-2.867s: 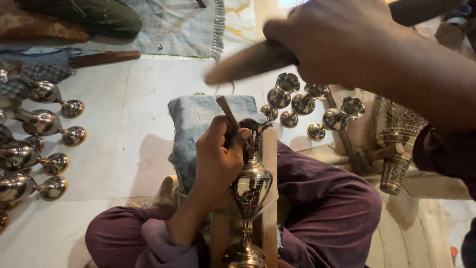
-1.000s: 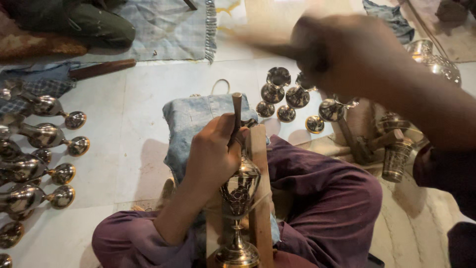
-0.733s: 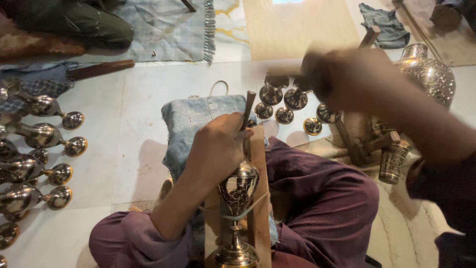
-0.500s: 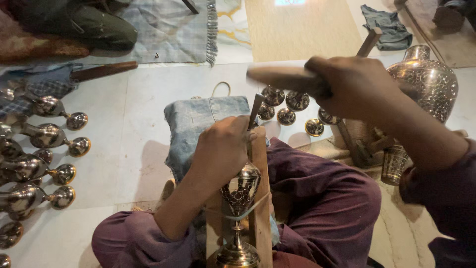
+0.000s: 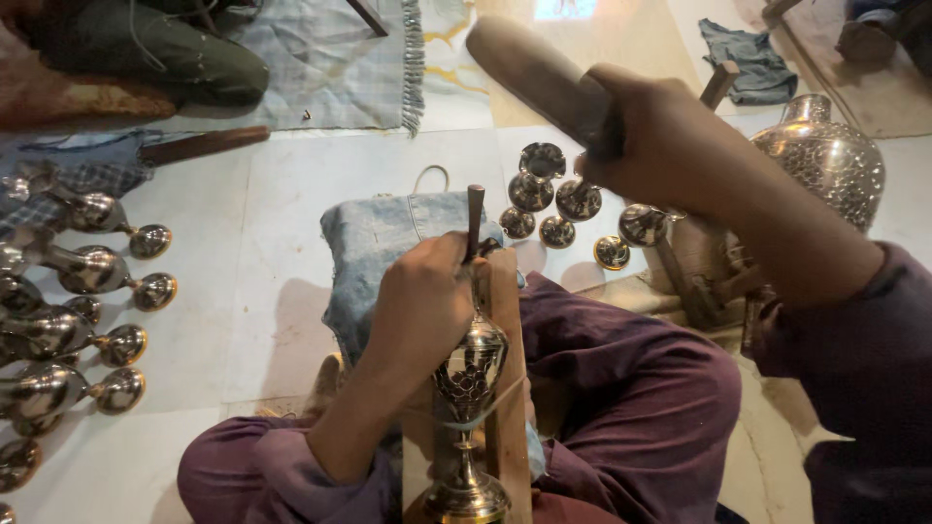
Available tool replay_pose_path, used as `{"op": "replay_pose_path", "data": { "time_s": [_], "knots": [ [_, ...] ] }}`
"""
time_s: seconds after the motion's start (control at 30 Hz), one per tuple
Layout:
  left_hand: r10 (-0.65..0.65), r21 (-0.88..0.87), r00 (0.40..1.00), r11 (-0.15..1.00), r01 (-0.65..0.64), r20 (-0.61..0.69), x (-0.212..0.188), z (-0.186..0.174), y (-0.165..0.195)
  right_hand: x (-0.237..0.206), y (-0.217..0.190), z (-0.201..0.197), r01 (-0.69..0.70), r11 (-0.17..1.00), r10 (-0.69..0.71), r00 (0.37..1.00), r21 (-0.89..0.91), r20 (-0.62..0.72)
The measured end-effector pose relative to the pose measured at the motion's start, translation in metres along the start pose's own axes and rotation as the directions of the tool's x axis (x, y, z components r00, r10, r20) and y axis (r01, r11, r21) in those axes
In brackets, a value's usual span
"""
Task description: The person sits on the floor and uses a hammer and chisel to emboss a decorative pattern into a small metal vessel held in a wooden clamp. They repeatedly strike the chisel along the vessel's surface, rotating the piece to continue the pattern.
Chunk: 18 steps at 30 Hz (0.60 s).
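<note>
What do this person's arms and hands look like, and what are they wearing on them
Both hands are bare: no gloves, rings or watch visible. The left hand leads into a bare forearm, with a dark purple sleeve bunched near the elbow. The right hand also has a bare forearm, ending in a matching purple sleeve.

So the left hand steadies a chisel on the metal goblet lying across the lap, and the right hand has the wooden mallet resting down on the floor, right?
Not quite. The head view shows the right hand holding the wooden mallet raised in the air, not on the floor. The left hand does steady the chisel on the metal goblet.
</note>
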<state>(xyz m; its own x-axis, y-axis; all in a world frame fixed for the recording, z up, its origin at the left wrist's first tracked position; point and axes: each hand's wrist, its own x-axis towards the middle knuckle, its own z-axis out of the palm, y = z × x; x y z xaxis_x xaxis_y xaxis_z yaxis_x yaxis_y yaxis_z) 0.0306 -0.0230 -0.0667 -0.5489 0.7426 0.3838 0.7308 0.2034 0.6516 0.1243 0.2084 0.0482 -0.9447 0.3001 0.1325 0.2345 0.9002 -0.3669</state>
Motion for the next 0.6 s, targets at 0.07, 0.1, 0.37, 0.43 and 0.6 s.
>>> {"op": "replay_pose_path", "data": {
  "time_s": [0.07, 0.1, 0.37, 0.43, 0.6],
  "knots": [
    [0.016, 0.007, 0.999, 1.000, -0.016, -0.035, 0.001, -0.001, 0.002, 0.002, -0.001, 0.002, 0.006, 0.878, 0.108, 0.971, -0.478, 0.212],
    [-0.069, -0.074, 0.996, 0.995, 0.064, -0.060, -0.001, -0.003, 0.003, 0.002, -0.001, 0.006, 0.047, 0.737, 0.200, 0.938, -0.674, 0.284],
    [-0.240, -0.396, 0.862, 0.917, 0.050, -0.447, -0.028, 0.018, 0.003, -0.013, -0.001, 0.099, -0.289, 0.668, 0.061, 0.940, 0.685, 0.337],
    [-0.220, -0.323, 0.834, 0.945, 0.054, -0.507, -0.032, 0.028, -0.007, -0.024, -0.011, 0.118, -0.182, 0.655, 0.059, 0.980, 0.733, 0.191],
    [-0.122, -0.193, 0.834, 0.981, 0.019, -0.537, -0.037, 0.035, -0.042, -0.022, -0.040, 0.111, -0.008, 0.919, 0.009, 1.000, 0.395, -0.001]
  ]
}}
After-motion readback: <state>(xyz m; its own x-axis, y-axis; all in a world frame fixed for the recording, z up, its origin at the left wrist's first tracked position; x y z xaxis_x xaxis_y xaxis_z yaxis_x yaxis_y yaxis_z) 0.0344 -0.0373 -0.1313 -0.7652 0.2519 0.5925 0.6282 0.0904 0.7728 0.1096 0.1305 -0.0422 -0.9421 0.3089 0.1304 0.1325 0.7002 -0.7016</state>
